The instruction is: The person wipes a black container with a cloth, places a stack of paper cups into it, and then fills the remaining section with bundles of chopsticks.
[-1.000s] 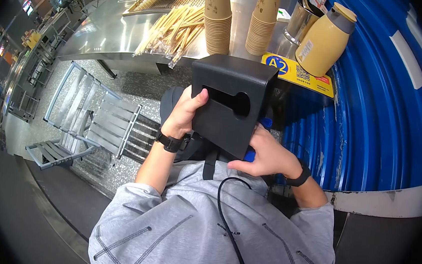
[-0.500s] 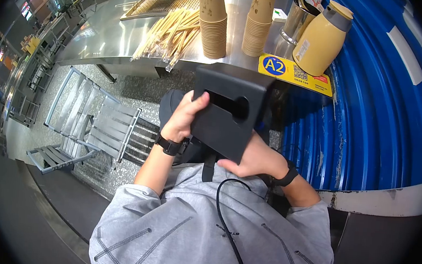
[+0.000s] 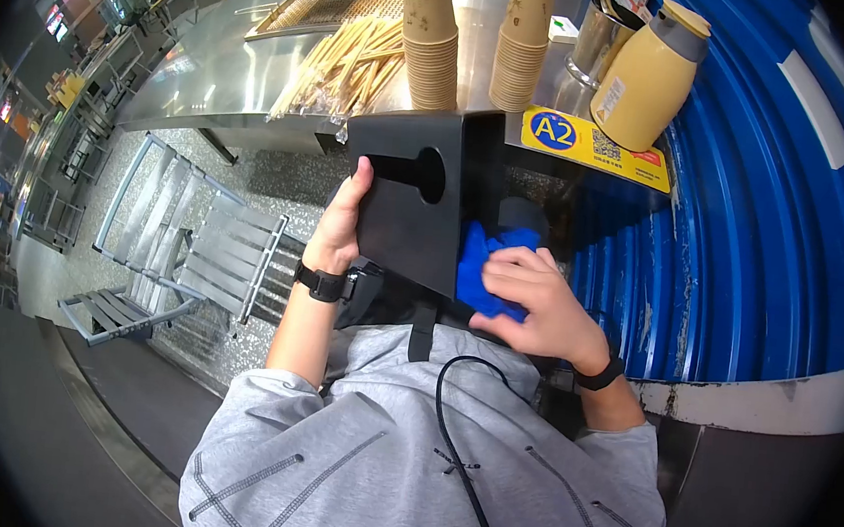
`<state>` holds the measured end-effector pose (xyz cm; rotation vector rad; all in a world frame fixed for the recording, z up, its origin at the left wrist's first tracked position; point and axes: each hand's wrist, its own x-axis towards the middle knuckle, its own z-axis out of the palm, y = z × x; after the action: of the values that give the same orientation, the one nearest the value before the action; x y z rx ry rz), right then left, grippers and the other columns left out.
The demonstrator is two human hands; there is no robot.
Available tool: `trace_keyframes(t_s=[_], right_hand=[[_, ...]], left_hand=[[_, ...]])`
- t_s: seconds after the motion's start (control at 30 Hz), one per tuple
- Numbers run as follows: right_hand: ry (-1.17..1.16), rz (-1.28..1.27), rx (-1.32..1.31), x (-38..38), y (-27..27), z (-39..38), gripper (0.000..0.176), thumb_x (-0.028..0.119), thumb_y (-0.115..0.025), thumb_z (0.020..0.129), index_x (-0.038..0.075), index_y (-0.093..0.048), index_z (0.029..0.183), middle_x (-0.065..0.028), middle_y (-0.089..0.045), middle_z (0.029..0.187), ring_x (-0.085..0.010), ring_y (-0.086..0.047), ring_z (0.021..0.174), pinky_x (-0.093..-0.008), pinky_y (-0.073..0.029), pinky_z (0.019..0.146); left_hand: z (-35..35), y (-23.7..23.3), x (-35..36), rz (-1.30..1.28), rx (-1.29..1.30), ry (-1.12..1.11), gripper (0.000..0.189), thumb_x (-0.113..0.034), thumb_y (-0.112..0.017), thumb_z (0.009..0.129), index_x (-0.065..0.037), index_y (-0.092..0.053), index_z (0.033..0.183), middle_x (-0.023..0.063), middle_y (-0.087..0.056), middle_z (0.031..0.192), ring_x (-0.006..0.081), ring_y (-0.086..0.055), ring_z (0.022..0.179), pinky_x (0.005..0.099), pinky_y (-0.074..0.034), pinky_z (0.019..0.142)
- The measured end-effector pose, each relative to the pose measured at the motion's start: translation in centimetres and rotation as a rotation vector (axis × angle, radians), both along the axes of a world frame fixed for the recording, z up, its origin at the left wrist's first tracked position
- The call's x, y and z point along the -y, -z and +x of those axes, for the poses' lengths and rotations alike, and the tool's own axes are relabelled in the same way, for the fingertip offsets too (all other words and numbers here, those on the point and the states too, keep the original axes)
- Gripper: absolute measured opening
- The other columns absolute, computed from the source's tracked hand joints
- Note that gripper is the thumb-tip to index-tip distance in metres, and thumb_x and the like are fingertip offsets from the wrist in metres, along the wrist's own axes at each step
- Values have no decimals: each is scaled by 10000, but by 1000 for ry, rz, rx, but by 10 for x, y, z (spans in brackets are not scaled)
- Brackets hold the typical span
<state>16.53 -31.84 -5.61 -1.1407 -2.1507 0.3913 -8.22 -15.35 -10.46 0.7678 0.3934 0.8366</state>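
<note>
I hold a black box-shaped tissue dispenser [image 3: 407,224] with an oval slot in front of my chest. My left hand [image 3: 340,218] grips its left side, thumb on the slotted face. My right hand [image 3: 535,299] clutches a blue cloth [image 3: 482,262] and presses it against the dispenser's right side. Both wrists wear black bands.
A steel counter [image 3: 218,70] ahead carries wrapped chopsticks [image 3: 344,61], two stacks of paper cups [image 3: 434,39], a yellow thermos [image 3: 649,78], a metal canister [image 3: 599,40] and a yellow A2 label [image 3: 593,143]. Metal folding chairs [image 3: 193,243] stand at left. A blue corrugated wall [image 3: 768,213] runs along the right.
The dispenser has been turned so its slotted face points left. My right hand came out from under it and now wipes its right side with the blue cloth.
</note>
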Motion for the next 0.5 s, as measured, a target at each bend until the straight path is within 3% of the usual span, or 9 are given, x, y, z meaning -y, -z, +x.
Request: trace_keyframes(t_s=[0.1,0.17,0.23,0.33,0.43,0.5], right_hand=[[93,187,137,-6,8,-19,339,269,-798,734,80,-676,987,-54,-677,1046,-238,-585,1074,-385,-389,861],[53,188,153,-17,21,-19,313,299,-775,767,87,-693,981,-81,-679,1009,-274,-612,1001,-394,-410,865],[-8,180,121,-28,36,-17,284,291,-764,787,89,-706,979,-98,-682,988,-295,-623,953,-397,-424,860],[119,243,36,-37,43,-15,258,275,-739,823,82,-728,994,-139,-691,978,-319,-631,911,-399,-443,856],[138,222,-35,-39,36,-18,315,281,-745,820,56,-718,1038,-156,-690,992,-343,-624,941,-416,-451,880],[96,149,-90,-35,28,-23,374,293,-756,809,36,-698,1074,-179,-678,1038,-369,-613,997,-427,-451,915]], left_hand=[[10,-8,2,-116,-45,77,548,-500,-572,962,4,-634,1165,111,-709,1040,183,-689,922,311,-555,850],[22,-13,7,-148,-167,72,530,-487,-569,969,7,-641,1147,105,-709,1040,179,-690,922,303,-554,856],[25,-10,7,-82,-170,93,507,-425,-574,983,-17,-565,1284,79,-654,1195,164,-635,1072,302,-522,917],[23,-26,17,79,-180,60,562,-346,-578,990,-59,-412,1444,38,-553,1362,169,-535,1233,329,-467,995],[31,-13,31,206,-315,-2,563,-340,-623,965,-55,-434,1414,64,-579,1304,170,-569,1175,313,-465,980],[35,-8,34,108,-262,-101,518,-327,-671,926,-29,-523,1323,73,-625,1205,159,-592,1098,284,-465,930]])
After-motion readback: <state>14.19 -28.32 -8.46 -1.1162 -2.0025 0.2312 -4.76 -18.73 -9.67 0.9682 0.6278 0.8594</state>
